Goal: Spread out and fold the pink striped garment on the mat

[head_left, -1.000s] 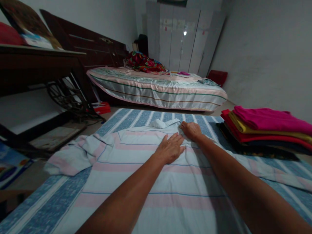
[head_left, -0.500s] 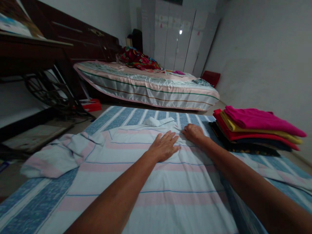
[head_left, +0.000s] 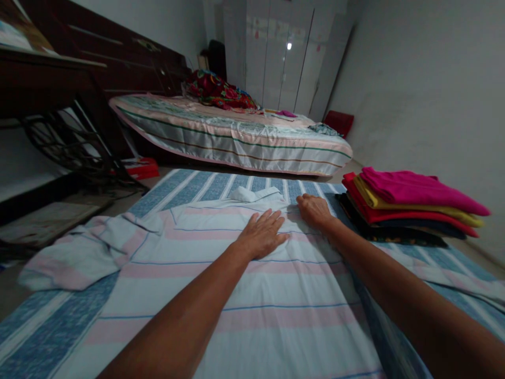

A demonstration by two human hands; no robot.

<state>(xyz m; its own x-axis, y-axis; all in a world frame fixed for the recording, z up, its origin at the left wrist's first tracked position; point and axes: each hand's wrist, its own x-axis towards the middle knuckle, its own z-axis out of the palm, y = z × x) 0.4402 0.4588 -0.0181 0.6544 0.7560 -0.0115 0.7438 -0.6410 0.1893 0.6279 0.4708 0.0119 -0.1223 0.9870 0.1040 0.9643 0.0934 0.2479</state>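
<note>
A pale striped shirt (head_left: 221,273) with pink and blue bands lies spread flat on a blue striped mat (head_left: 59,326). Its collar (head_left: 252,195) points away from me and one sleeve (head_left: 79,252) lies crumpled out to the left. My left hand (head_left: 262,234) rests flat on the upper chest of the shirt, fingers stretched out. My right hand (head_left: 313,210) lies just to the right of it near the collar and shoulder, fingers curled down onto the cloth; I cannot make out whether it pinches the fabric.
A stack of folded clothes (head_left: 410,202), magenta on top, sits at the right on the mat. Beyond lies a low mattress (head_left: 236,139) with a flowered bundle (head_left: 215,89). Dark wooden furniture and a treadle frame (head_left: 67,142) stand at left; wardrobes (head_left: 284,58) at the back.
My view has swung slightly leftward and the hands have stayed on the shirt near the collar, shifting only a little; the left hand's fingers spread a bit more.
</note>
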